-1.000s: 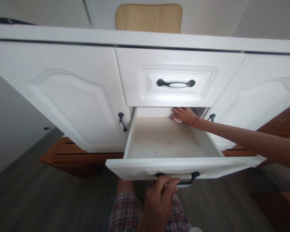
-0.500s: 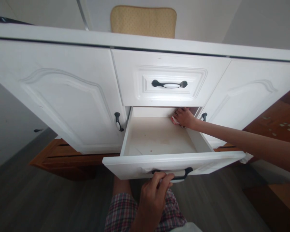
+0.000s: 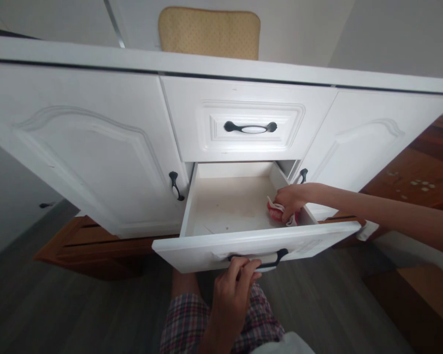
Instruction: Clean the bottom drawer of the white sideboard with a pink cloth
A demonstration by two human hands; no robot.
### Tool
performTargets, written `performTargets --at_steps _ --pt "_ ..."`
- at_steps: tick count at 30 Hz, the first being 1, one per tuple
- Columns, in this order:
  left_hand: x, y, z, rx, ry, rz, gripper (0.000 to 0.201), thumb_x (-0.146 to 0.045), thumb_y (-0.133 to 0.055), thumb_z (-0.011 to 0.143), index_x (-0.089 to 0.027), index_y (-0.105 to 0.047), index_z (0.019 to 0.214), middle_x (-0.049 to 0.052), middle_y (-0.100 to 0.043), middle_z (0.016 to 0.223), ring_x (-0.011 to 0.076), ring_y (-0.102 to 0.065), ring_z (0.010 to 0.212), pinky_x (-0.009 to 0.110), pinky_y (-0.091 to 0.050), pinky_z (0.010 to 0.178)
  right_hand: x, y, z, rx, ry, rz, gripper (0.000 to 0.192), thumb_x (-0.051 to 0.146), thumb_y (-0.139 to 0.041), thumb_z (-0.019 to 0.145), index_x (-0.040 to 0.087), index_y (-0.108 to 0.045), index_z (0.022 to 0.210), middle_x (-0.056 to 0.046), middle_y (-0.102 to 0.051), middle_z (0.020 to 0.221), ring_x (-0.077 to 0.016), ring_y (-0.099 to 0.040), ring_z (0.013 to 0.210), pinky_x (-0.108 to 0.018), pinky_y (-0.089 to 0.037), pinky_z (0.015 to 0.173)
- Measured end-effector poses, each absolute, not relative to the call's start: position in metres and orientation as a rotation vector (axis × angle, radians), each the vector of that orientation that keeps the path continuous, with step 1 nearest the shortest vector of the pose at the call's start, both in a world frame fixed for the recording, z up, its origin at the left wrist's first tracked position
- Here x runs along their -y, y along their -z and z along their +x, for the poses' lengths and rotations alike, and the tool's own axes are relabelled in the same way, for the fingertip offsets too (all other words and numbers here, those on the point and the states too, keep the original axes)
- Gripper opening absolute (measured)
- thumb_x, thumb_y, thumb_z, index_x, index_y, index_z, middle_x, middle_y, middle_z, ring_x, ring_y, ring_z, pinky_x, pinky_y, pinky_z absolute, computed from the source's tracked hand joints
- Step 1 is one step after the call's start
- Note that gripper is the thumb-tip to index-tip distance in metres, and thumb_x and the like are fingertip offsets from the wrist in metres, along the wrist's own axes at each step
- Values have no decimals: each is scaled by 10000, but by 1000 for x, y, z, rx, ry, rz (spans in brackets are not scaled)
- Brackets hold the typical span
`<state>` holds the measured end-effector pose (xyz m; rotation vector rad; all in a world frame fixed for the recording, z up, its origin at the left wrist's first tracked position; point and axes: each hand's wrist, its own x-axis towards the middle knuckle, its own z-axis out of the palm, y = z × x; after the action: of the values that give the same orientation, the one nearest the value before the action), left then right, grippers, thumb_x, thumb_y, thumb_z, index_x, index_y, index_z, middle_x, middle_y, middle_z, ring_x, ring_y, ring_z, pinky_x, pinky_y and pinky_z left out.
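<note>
A white drawer is pulled out from the cabinet, with a few small marks on its bare floor. Inside it, at the right side near the front, my right hand is closed on a red and white cloth, pressing it down by the right wall. Part of the cloth is hidden under my fingers. My left hand grips the dark drawer handle from below, its fingers curled around the handle's left part.
Above the drawer is a closed one with a dark and white handle. Cabinet doors flank both. A yellowish cushioned panel stands behind the top. Brown wooden furniture sits low on the left; a brown box is at lower right.
My right hand has moved the cloth from the drawer's back right corner toward the front along the right side. My left hand stays on the handle. The view has shifted slightly.
</note>
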<state>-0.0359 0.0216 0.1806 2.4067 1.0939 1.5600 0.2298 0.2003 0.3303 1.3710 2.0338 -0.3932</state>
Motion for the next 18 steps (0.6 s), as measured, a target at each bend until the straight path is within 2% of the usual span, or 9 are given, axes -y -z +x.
performTargets --at_steps 4,8,13,16,18 --pt "-21 -177 -37 -1080 -1531 2404 255 -221 -475 1179 -230 -711 1276 34 -747 1024 125 -797 916 165 -620 804 -171 -333 235 -1951 661 1450 423 608 -760 808 192 -706 758 -71 -693 756 -204 -570 635 -358 -379 608" --pt "-19 -175 -36 -1105 -1511 2403 257 -213 -493 1173 -234 -723 1285 37 -754 1047 131 -799 955 168 -624 830 -166 -341 221 -1812 801 1480 497 659 -788 796 196 -624 715 -65 -648 746 -207 -562 665 -360 -408 607" --pt "-16 -176 -33 -1168 -1527 2367 296 -289 -459 1190 -239 -749 1225 34 -759 1028 131 -798 919 177 -627 808 -168 -350 191 -1700 1152 1405 534 742 -674 895 213 -620 851 -31 -577 749 -200 -545 686 -355 -456 621" --pt "-16 -175 -31 -1173 -1512 2340 299 -284 -462 1189 -247 -756 1229 32 -761 1035 123 -797 922 168 -628 827 -163 -351 161 -1947 1212 1364 546 766 -590 963 225 -619 896 -23 -569 778 -183 -502 688 -348 -443 618" --pt "-17 -174 -30 -1150 -1561 2321 310 -274 -454 1190 -245 -761 1226 36 -765 1032 124 -799 921 166 -630 822 -160 -350 128 -2142 1327 1319 522 746 -604 973 228 -653 933 -21 -607 821 -180 -524 729 -339 -490 684"
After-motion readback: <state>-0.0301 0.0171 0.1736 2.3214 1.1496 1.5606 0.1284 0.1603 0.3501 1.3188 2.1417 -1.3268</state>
